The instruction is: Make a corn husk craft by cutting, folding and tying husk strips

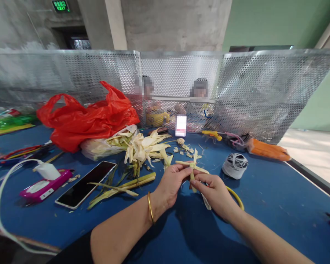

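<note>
As we look down at the blue worktop [280, 220], the left hand [172, 185] and the right hand [213, 190] meet above it near the middle, thumbs and fingers pinching a pale cross of husk strips [193, 165] between them. Just right of them stands a roll of white cord [235, 167]; nearer, a curved yellow band [239, 200] is partly hidden by the right hand. To the left we find loose husk stalks [126, 186], a dark-screened phone [85, 187] with a strip's tip [93, 184] across it, and a magenta power strip [42, 189] with a white plug [47, 171] in it. Beyond the hands lies a heap of pale husks [147, 146], and a perforated metal screen [178, 71] blocks the far side, two people [194, 109] showing through it. As for containers, we see a slumped red plastic bag [90, 117], its contents hidden from us, and a clear bag [97, 149] in front of it with some husk leaves [120, 141] showing.
</note>
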Demonstrator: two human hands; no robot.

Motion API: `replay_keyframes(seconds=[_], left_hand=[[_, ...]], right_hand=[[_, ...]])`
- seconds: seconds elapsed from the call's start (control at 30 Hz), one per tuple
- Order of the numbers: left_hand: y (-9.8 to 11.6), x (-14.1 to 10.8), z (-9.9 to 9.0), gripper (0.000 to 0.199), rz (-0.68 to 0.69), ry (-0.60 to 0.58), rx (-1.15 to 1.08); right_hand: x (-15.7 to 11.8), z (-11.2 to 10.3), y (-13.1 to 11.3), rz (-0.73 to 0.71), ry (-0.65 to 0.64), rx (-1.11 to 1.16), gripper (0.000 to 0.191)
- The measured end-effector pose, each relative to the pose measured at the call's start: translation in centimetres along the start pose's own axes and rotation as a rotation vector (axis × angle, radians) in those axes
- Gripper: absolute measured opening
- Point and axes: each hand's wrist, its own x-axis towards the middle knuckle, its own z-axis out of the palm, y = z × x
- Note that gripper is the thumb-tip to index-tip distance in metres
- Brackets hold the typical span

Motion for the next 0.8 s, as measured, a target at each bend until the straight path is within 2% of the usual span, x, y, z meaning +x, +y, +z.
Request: replay_keyframes(seconds=[0.1,0.17,0.27,0.33,0.37,0.4,0.47,0.53,0.63,0.8], left_hand=[[0.1,0.0,0.0,0.024,0.003,0.017,-0.012],[0.3,0.1,-0.1,0.023,0.003,0.043,-0.02],[0.7,0.2,-0.4,0.018,-0.004,0.072,-0.028],[0.9,0.2,-0.5,0.015,-0.031,0.062,-0.019],[0.9,0.2,-0.5,0.014,-0.047,0.051,-0.005],[0.9,0.1,-0.5,0.014,-0.061,0.043,0.018],[0.8,0.0,-0.4,0.017,-0.062,0.04,0.085],[0.6,0.0,-0.5,0.023,-0.03,0.046,0.165],[0.2,0.1,-0.6,0.03,0.009,0.049,0.244],[-0.2,0.3,-0.7,0.027,0.014,0.04,0.244]], right_hand=[[-0.2,-0.3,-0.5,-0.029,-0.031,-0.072,0.032],[-0.5,-0.6,-0.9,-0.077,-0.003,-0.251,0.035],[-1.0,-1.2,-1.3,-0.179,0.226,-0.579,0.036],[-0.9,-1.6,-1.2,-0.168,0.38,-0.67,0.031],[-0.7,-1.7,-1.0,-0.137,0.388,-0.664,0.03],[-0.5,-1.8,-0.8,-0.098,0.342,-0.631,0.031],[-0.1,-1.7,-0.3,-0.046,0.167,-0.529,0.028],[0.2,-1.6,0.1,-0.042,0.036,-0.46,0.03],[0.2,-1.6,0.2,-0.067,0.034,-0.486,0.035],[0.1,-2.2,-0.2,-0.12,0.052,-0.57,0.036]])
